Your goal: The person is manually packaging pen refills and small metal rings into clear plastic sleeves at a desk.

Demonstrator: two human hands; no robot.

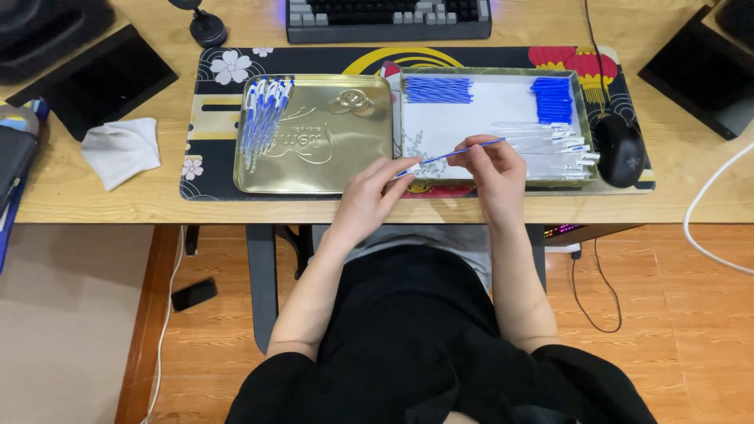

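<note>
Both my hands hold one thin blue pen refill (463, 151) over the front edge of the desk. My left hand (369, 196) pinches its near end, and my right hand (493, 169) grips its middle. Behind my hands lies a white-lined tray (471, 118) with a row of blue refills (437, 89), a stack of blue caps (553, 98), several clear pen barrels (550, 141) and small springs (416, 153). To the left, a gold metal lid (314, 133) carries a row of assembled blue and white pens (263, 118).
A patterned desk mat (212, 149) lies under both trays. A black mouse (619, 149) sits at the right, a keyboard (389, 17) at the back, a white cloth (122, 149) at the left. A white cable (711, 212) hangs off the right edge.
</note>
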